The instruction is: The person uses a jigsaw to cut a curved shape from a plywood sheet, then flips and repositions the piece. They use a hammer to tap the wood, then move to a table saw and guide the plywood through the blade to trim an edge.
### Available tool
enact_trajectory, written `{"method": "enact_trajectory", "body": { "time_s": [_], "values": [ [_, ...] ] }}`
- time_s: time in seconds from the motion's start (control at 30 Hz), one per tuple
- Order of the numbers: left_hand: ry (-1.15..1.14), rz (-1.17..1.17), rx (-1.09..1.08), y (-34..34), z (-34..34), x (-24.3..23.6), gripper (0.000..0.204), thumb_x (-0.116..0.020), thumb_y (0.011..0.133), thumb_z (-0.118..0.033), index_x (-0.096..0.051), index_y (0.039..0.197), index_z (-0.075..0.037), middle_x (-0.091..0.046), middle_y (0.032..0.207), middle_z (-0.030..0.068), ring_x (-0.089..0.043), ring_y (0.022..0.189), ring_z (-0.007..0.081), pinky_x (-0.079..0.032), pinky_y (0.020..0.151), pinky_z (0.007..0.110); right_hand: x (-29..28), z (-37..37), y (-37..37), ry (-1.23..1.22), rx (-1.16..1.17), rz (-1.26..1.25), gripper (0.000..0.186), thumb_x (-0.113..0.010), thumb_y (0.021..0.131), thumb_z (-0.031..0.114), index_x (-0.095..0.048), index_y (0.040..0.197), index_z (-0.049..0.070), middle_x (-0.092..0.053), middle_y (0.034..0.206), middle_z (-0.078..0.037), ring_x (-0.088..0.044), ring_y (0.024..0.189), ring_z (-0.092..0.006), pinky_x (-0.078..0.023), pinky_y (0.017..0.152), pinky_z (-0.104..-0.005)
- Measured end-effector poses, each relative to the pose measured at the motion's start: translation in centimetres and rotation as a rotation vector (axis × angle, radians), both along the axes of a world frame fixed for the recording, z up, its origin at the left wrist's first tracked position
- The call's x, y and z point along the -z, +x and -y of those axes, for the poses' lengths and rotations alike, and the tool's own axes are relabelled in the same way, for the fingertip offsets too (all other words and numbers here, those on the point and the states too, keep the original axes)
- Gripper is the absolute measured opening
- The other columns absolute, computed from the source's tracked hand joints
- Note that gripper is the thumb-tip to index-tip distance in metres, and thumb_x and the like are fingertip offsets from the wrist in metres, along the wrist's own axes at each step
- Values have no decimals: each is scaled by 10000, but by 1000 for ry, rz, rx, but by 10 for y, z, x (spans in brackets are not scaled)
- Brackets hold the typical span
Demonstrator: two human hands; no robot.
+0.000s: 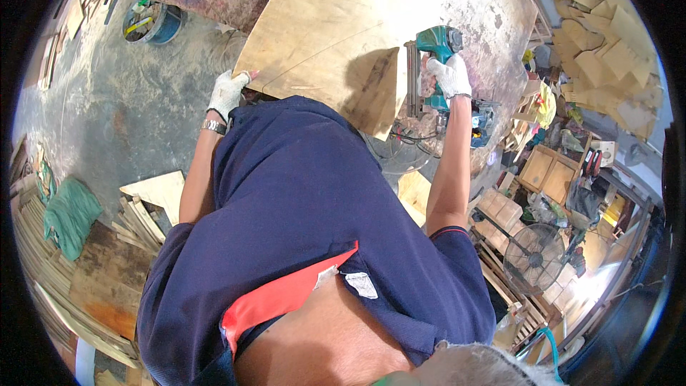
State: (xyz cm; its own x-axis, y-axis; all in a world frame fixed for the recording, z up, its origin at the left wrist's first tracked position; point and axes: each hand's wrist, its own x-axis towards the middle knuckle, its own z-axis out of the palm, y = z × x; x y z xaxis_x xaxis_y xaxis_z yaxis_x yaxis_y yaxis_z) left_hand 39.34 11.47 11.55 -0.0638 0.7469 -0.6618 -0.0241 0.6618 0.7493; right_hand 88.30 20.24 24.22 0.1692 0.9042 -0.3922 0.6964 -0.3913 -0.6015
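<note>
A large pale plywood sheet [314,36] lies on the worn, stained workbench [493,21] in front of me. My left hand [227,94], in a white glove, is closed on the sheet's near left corner. In my gloved right hand [450,77] is a teal and black nail gun [439,40], held by its handle. Its dark, narrow magazine stands close to the sheet's right edge, and its shadow falls on the wood. From this angle I cannot tell whether the tool touches the sheet.
A blue bucket [168,25] with odds and ends stands on the floor at the far left. A green sack [73,216] lies beside stacked wood strips. Right of me are a black fan [533,251], wooden boxes [549,173] and piled plywood offcuts [607,57]. Dark cables [406,136] hang near my body.
</note>
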Motion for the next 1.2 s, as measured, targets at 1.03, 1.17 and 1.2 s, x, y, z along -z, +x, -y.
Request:
{"method": "enact_trajectory", "body": {
  "time_s": [1.03, 1.17, 1.2],
  "values": [
    [423, -918, 40, 33, 7, -25, 600, -731, 866, -483, -622, 1232, -19, -690, 1114, 247, -681, 1016, 380, -539, 918, 465, -35, 95, -141, 196, -170, -57, 534, -791, 800, 161, -568, 1249, -23, -704, 994, -178, -659, 851, -316, -520, 815, -434],
    [-18, 726, -115, 66, 42, -59, 545, -554, 1006, -535, -641, 1229, -45, -698, 1107, 173, -684, 968, 306, -539, 876, 497, -25, 95, -198, 211, -406, -182, 592, -799, 753, 128, -567, 1275, -24, -639, 1151, -229, -629, 1053, -367, -478, 960, -458],
    [-72, 977, -158, 72, 52, -63, 572, -537, 1008, -557, -627, 1258, -50, -685, 1149, 170, -669, 1010, 308, -523, 906, 513, -27, 98, -211, 274, -536, -165, 594, -798, 754, 125, -560, 1278, -25, -620, 1157, -234, -624, 1068, -387, -478, 964, -462]
  ]
}}
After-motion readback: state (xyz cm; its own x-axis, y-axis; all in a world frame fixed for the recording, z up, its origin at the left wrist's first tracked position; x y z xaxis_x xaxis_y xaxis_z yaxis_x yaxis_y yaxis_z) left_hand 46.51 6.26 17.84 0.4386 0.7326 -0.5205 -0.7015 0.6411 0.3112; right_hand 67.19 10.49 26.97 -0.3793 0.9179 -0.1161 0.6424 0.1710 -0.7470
